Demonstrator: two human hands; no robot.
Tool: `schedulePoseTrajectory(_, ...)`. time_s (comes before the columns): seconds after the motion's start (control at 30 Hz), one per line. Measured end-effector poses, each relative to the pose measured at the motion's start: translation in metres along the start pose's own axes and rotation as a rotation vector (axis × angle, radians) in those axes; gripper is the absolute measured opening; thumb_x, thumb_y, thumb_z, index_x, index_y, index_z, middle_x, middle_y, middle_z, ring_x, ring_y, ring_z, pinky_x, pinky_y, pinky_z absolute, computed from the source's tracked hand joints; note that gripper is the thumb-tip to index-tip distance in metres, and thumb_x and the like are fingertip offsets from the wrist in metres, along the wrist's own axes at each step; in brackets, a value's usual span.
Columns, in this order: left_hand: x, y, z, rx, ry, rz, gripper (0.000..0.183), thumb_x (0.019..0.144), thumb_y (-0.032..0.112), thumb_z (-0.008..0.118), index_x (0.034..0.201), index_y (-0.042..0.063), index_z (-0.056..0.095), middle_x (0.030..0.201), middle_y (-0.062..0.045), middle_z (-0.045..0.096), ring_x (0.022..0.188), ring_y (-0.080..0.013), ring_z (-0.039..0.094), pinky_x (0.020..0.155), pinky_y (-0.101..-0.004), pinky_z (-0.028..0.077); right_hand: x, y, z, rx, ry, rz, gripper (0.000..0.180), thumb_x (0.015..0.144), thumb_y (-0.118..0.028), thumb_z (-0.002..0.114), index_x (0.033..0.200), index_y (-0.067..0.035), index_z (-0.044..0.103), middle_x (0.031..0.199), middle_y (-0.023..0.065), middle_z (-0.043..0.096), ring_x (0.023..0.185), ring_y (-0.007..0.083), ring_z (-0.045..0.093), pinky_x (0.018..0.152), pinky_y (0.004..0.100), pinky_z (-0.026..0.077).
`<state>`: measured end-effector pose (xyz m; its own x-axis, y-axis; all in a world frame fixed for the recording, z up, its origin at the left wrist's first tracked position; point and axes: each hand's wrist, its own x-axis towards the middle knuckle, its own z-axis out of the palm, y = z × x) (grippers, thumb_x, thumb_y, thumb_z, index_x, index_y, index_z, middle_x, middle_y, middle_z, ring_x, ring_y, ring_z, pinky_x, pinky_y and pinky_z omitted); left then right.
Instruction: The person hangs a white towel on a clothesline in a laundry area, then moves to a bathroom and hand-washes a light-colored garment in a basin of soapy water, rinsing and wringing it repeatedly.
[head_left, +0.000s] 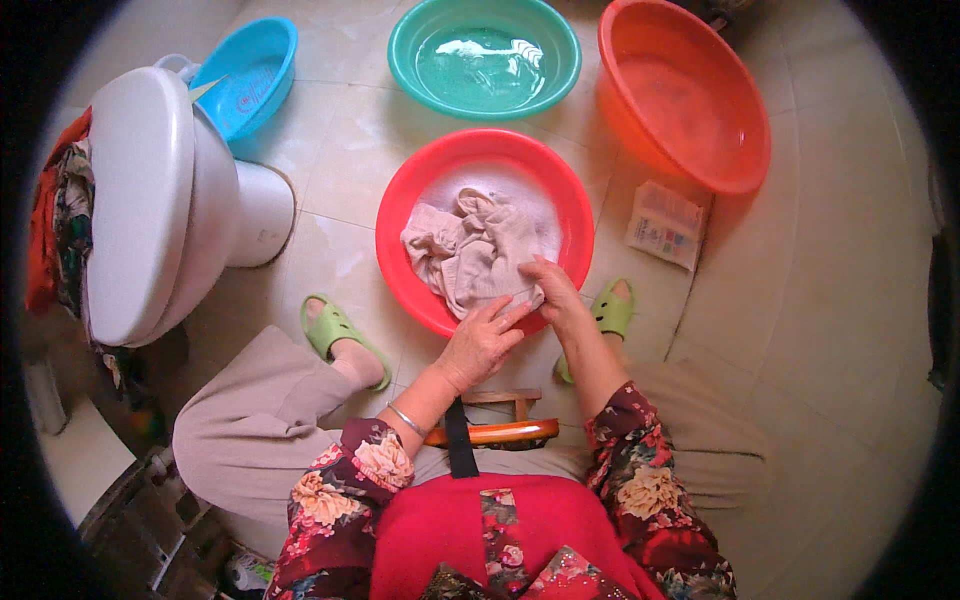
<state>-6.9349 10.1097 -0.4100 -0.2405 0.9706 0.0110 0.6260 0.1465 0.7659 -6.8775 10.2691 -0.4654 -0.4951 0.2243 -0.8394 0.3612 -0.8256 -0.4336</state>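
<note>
A wet beige garment (480, 255) lies bunched in a red plastic basin (394, 247), with whitish suds (517, 176) on the water behind it. At the basin's near right side, my right hand (555, 289) grips the garment's edge between thumb and fingers. My left hand (484, 341) reaches over the near rim, its fingers on the same edge of cloth just left of my right hand. My left thumb is largely hidden.
Beyond stand a green basin (480, 109) of water, an orange-red basin (682, 97) and a blue basin (277, 75). At left is a white toilet (142, 202) with clothes (67, 225) beside it. A printed packet (665, 225) lies right. A wooden stool (510, 431) shows beneath me.
</note>
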Motion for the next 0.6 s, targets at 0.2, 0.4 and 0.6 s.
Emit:
schedulePoseTrajectory(0.2, -0.007, -0.005, 0.021, -0.791, -0.062, -0.577, 0.028, 0.084, 0.027, 0.053, 0.101, 0.005, 0.054, 0.1, -0.004, 0.058, 0.085, -0.0206, 0.055, 0.074, -0.0326, 0.046, 0.0, -0.017, -0.01, 0.457, -0.14, 0.075, 0.039, 0.082, -0.016, 0.049, 0.117, 0.0, 0.045, 0.108, 0.0151, 0.055, 0.1, 0.0295, 0.055, 0.09, 0.0442, 0.043)
schedulePoseTrajectory(0.4, 0.017, -0.017, 0.015, -1.961, 0.414, -0.72, 0.057, 0.085, 0.045, 0.05, 0.127, 0.009, 0.038, 0.119, -0.006, 0.05, 0.112, -0.0199, 0.046, 0.096, -0.0327, 0.034, -0.025, -0.021, 0.03, 0.563, -0.359, -0.011, 0.041, 0.082, -0.013, 0.049, 0.121, -0.001, 0.041, 0.117, 0.0143, 0.05, 0.109, 0.0298, 0.048, 0.094, 0.045, 0.039)
schedulePoseTrajectory(0.6, 0.0, -0.052, -0.004, -1.838, 0.576, -0.807, 0.044, 0.084, 0.013, 0.049, 0.125, 0.001, 0.038, 0.121, -0.011, 0.049, 0.11, -0.0248, 0.048, 0.095, -0.0385, 0.038, -0.027, 0.005, 0.003, -0.124, -0.307, 0.111, 0.045, 0.082, -0.028, 0.056, 0.117, -0.003, 0.043, 0.108, 0.0095, 0.054, 0.099, 0.0201, 0.052, 0.082, 0.0378, 0.044)
